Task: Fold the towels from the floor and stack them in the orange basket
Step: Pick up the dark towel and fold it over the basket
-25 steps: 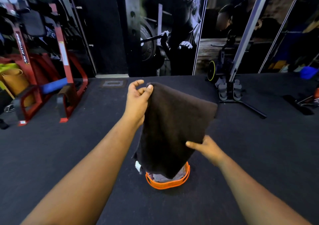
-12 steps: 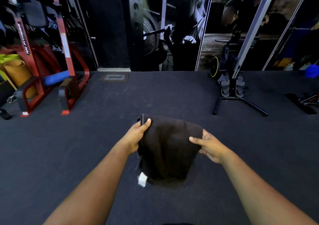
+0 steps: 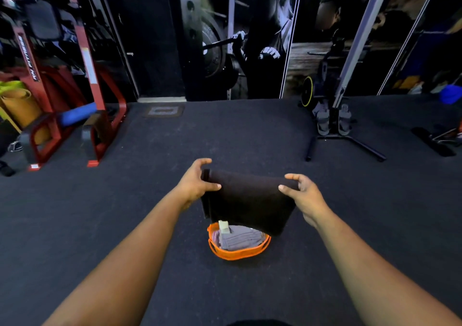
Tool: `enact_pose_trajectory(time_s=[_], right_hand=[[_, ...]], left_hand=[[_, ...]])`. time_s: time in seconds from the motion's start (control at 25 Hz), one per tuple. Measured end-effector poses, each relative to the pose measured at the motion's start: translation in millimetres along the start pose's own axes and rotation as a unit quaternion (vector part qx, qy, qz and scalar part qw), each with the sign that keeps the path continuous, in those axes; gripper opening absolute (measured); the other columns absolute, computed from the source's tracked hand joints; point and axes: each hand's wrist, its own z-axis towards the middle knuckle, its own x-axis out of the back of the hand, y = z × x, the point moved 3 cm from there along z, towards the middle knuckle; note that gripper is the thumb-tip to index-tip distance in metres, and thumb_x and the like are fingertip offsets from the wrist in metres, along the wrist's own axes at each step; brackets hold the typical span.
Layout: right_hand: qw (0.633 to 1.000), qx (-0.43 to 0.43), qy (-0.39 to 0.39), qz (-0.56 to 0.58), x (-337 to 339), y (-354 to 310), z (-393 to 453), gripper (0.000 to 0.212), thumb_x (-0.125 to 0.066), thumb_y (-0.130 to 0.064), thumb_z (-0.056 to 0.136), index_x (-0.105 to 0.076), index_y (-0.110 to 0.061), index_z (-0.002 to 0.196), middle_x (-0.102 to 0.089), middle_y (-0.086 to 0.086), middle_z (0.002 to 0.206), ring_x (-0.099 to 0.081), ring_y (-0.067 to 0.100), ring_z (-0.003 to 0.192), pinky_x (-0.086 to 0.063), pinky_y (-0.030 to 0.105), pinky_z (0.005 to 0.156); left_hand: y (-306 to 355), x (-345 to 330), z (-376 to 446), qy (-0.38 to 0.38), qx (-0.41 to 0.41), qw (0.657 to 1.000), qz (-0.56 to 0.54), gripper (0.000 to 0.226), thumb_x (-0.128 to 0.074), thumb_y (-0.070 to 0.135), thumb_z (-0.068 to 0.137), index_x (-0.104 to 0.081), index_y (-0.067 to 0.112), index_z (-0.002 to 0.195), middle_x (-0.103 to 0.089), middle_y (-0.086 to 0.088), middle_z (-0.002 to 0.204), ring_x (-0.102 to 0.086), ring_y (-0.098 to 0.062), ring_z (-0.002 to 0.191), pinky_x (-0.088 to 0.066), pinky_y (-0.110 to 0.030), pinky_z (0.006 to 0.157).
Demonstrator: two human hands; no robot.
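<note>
- The dark towel [image 3: 246, 200] hangs folded in the air above the orange basket [image 3: 237, 253], its lower edge just over the basket's far rim.
- The left hand [image 3: 193, 184] pinches the upper left corner, thumb in front and fingers curled behind.
- The right hand [image 3: 301, 193] grips the upper right corner the same way.
- The cloth looks soft and light; it sags between the hands, so it will likely droop or unfold if one corner is let go.
- Holding both top corners keeps the layers together; a hand under the fold may steady it when lowering.
- Grey folded towels [image 3: 238, 238] already lie in the basket, with a pale tag-like piece [image 3: 223, 226] that cannot be identified for certain.
</note>
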Motion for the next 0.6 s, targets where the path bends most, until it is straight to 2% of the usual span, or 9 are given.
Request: enact_pose_trajectory(time_s=[0.08,0.16,0.2,0.28,0.36,0.4,0.48,0.56,0.6], right_hand=[[0.995,0.019,-0.090,-0.027,7,-5,7,0.068,-0.085,0.003,0.073,-0.055,-0.022,0.130,-0.066,0.010,0.128,-0.066,0.018,0.115,-0.054,0.029,0.097],[0.982,0.049,-0.130,-0.130,15,-6,12,0.085,-0.091,-0.010,0.061,-0.051,-0.027,0.135,-0.062,0.005,0.133,-0.063,0.017,0.120,-0.051,0.039,0.106],[0.969,0.068,-0.120,-0.205,20,-5,17,0.087,-0.091,-0.020,0.057,-0.052,-0.033,0.132,-0.063,0.002,0.131,-0.063,0.017,0.120,-0.050,0.043,0.107],[0.935,0.095,-0.097,-0.327,28,-11,20,0.072,-0.091,-0.025,0.061,-0.058,-0.041,0.123,-0.066,-0.005,0.122,-0.064,0.014,0.113,-0.052,0.041,0.102],[0.903,0.151,-0.054,-0.399,35,-23,16,0.041,-0.085,-0.029,0.071,-0.068,-0.037,0.106,-0.070,-0.009,0.106,-0.065,0.013,0.101,-0.053,0.038,0.092],[0.894,0.186,-0.026,-0.408,39,-28,14,0.027,-0.081,-0.034,0.072,-0.069,-0.036,0.096,-0.068,-0.010,0.097,-0.063,0.014,0.095,-0.052,0.038,0.087],[0.895,0.232,0.007,-0.381,50,-32,16,0.018,-0.080,-0.036,0.074,-0.067,-0.036,0.086,-0.060,-0.006,0.092,-0.057,0.014,0.091,-0.047,0.033,0.085],[0.953,0.201,0.009,-0.226,59,-34,15,0.017,-0.079,-0.019,0.084,-0.066,-0.027,0.090,-0.061,0.001,0.096,-0.058,0.006,0.089,-0.045,0.021,0.083],[0.982,0.168,0.006,-0.092,58,-36,11,0.012,-0.073,-0.012,0.090,-0.066,-0.022,0.093,-0.065,0.002,0.097,-0.061,0.003,0.086,-0.047,0.019,0.081]], left_hand=[[19,-2,0,-0.013,-0.058,0.984,0.169,0.093,-0.094,0.025,0.064,-0.046,0.036,0.142,-0.056,-0.008,0.138,-0.057,-0.027,0.126,-0.050,-0.041,0.106],[34,-7,1,-0.033,-0.086,0.940,0.328,0.087,-0.089,0.020,0.074,-0.045,0.028,0.148,-0.053,-0.006,0.141,-0.052,-0.026,0.131,-0.045,-0.038,0.109],[39,-12,0,-0.036,-0.094,0.918,0.384,0.083,-0.089,0.020,0.075,-0.047,0.026,0.147,-0.054,-0.006,0.140,-0.052,-0.027,0.130,-0.045,-0.039,0.109],[47,-17,-2,-0.007,-0.122,0.892,0.435,0.063,-0.087,0.025,0.076,-0.059,0.029,0.133,-0.062,-0.003,0.128,-0.059,-0.025,0.120,-0.050,-0.041,0.102],[51,-21,-5,0.039,-0.134,0.884,0.446,0.036,-0.082,0.034,0.079,-0.068,0.033,0.111,-0.065,0.003,0.110,-0.063,-0.022,0.109,-0.054,-0.042,0.091],[49,-21,-6,0.060,-0.130,0.887,0.439,0.029,-0.080,0.040,0.079,-0.068,0.035,0.105,-0.061,0.005,0.105,-0.061,-0.020,0.108,-0.054,-0.042,0.089],[42,-22,-7,0.080,-0.131,0.917,0.368,0.028,-0.081,0.049,0.076,-0.068,0.039,0.099,-0.055,0.005,0.108,-0.053,-0.016,0.110,-0.050,-0.043,0.094],[42,-25,-13,0.064,-0.142,0.976,0.153,0.025,-0.084,0.034,0.079,-0.070,0.029,0.099,-0.063,-0.001,0.113,-0.060,-0.017,0.112,-0.051,-0.042,0.101],[44,-29,-17,0.041,-0.122,0.991,0.019,0.022,-0.082,0.022,0.084,-0.072,0.020,0.103,-0.070,-0.005,0.112,-0.066,-0.018,0.108,-0.053,-0.040,0.099]])
